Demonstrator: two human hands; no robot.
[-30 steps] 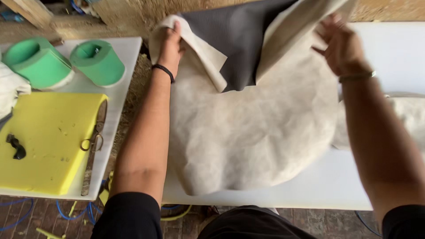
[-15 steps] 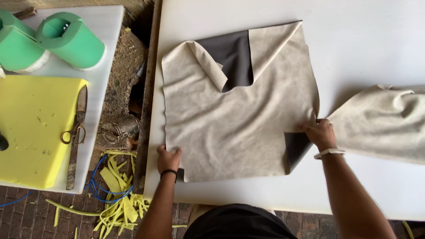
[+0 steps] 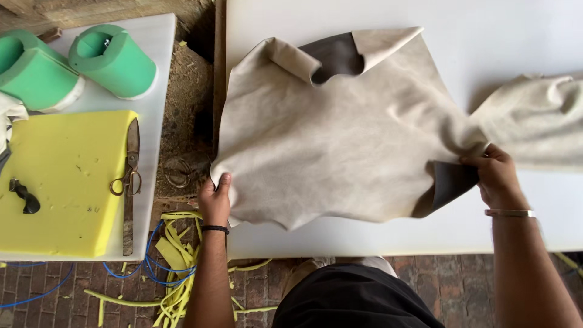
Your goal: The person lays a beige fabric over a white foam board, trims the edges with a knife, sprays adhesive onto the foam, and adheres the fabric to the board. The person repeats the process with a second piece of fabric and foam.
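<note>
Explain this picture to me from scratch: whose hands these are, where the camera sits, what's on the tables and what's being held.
There is no machine here. A person wears a camera on the head, so the view looks straight down at that person's own two bare hands.

On the white table lies a large beige hide, dark on its underside. The left hand grips its near-left edge; the right hand pinches the right edge where the dark side folds up. A second beige piece lies further right.

On the smaller side table sit a yellow foam slab, long scissors and two green foam rolls. Yellow foam strips litter the brick floor.
</note>
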